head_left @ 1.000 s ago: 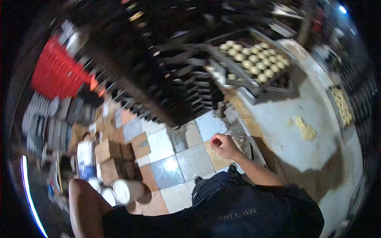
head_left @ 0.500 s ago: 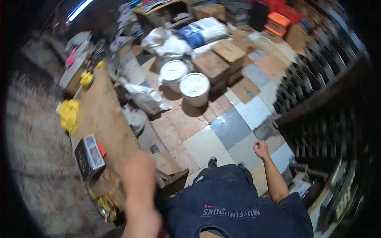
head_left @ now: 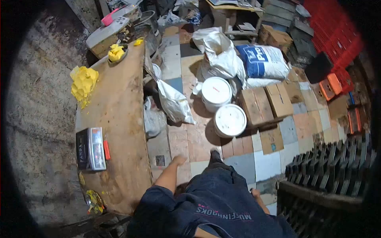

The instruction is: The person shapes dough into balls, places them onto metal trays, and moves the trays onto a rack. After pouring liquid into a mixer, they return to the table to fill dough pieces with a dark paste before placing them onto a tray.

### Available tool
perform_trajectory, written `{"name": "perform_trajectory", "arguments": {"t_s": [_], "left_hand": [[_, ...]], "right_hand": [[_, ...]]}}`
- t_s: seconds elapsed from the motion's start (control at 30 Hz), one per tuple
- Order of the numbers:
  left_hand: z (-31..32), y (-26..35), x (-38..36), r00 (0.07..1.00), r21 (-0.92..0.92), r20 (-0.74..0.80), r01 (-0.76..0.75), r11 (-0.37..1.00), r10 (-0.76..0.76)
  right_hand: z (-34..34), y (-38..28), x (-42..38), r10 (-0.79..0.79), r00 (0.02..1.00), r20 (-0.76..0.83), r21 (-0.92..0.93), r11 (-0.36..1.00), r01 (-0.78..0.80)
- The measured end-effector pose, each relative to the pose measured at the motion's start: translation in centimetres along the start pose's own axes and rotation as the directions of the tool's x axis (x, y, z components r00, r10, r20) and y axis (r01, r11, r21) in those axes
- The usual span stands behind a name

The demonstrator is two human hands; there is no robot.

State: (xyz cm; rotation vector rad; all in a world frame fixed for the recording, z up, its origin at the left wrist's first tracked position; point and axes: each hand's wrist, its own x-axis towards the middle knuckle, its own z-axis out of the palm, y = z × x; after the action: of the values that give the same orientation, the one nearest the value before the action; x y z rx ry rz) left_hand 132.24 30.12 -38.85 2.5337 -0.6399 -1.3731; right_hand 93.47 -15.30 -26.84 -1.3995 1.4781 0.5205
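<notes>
Seemingly mid-step, left hand (head_left: 179, 160) curled closed near the table (head_left: 123, 127), right hand's (head_left: 255, 193) grip unclear; moving needs clearance around the buckets (head_left: 230, 120).

The front white bucket (head_left: 230, 121) and rear white bucket (head_left: 216, 91) are round and stand upright, close together, lids on, on the tiled floor (head_left: 238, 164). The dark rack (head_left: 323, 194), with rows of narrow slats, stands toward the floor's near right corner.

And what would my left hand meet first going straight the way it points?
Your left hand seems aimed over the floor tiles toward the two lidded white buckets, so probably one of those. Its height is unclear, so it might pass above them.
</notes>
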Motion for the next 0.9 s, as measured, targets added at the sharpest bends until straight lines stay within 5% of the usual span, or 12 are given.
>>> {"name": "perform_trajectory", "arguments": {"t_s": [0.03,0.1,0.13,0.27,0.37,0.47,0.53,0.57,0.6,0.63,0.67,0.9], "left_hand": [[-1.7,0.5,-2.5,0.982,-0.08,0.065,0.181,0.98,-0.176],[-6.3,2.0,-6.4,0.87,-0.221,0.176,0.491,0.842,-0.461],[-8.4,2.4,-6.9,0.82,-0.323,0.209,0.572,0.754,-0.532],[-14.2,-0.3,-1.8,0.819,-0.927,0.012,0.225,0.302,-0.574],[-16.8,-4.5,3.5,0.758,-0.768,-0.278,0.193,0.61,-0.59],[-23.2,-7.5,6.8,0.827,-0.645,-0.07,0.389,0.658,-0.558],[-28.5,-9.0,8.7,0.864,-0.686,0.018,0.377,0.623,-0.503],[-30.9,-9.5,9.6,0.88,-0.706,0.059,0.371,0.603,-0.472],[-34.4,-9.4,10.2,0.871,-0.72,-0.003,0.34,0.605,-0.492],[-37.3,-9.7,10.7,0.855,-0.725,-0.055,0.321,0.609,-0.516],[-39.8,-9.9,11.6,0.822,-0.72,-0.109,0.323,0.615,-0.559],[-52.2,-14.7,24.7,0.894,-0.772,-0.18,0.131,0.623,-0.411]], "right_hand": [[0.4,-3.1,3.2,0.061,0.998,-0.023,0.088,0.994,-0.058],[1.0,-5.7,18.7,-0.12,0.991,-0.057,-0.093,0.989,0.114],[1.5,-13.4,16.8,-0.223,0.973,-0.062,-0.133,0.968,0.213],[4.6,-41.0,16.4,-0.52,0.854,-0.017,-0.194,0.84,0.507],[8.5,-58.3,15.7,-0.608,0.794,-0.015,-0.149,0.786,0.599],[13.2,-68.7,22.2,-0.793,0.608,0.032,-0.123,0.601,0.79],[15.6,-73.0,22.9,-0.87,0.493,0.018,-0.439,0.436,0.785],[16.9,-75.9,15.0,-0.818,0.557,0.144,-0.215,0.524,0.824],[19.1,-76.1,22.8,-0.805,0.564,0.186,-0.015,0.571,0.821],[20.2,-77.7,22.9,-0.826,0.526,0.202,-0.185,0.495,0.849],[21.0,-78.9,18.8,-0.803,0.564,0.195,-0.078,0.56,0.825],[26.5,-86.0,18.4,-0.647,0.724,0.239,-0.378,0.625,0.683]]}}
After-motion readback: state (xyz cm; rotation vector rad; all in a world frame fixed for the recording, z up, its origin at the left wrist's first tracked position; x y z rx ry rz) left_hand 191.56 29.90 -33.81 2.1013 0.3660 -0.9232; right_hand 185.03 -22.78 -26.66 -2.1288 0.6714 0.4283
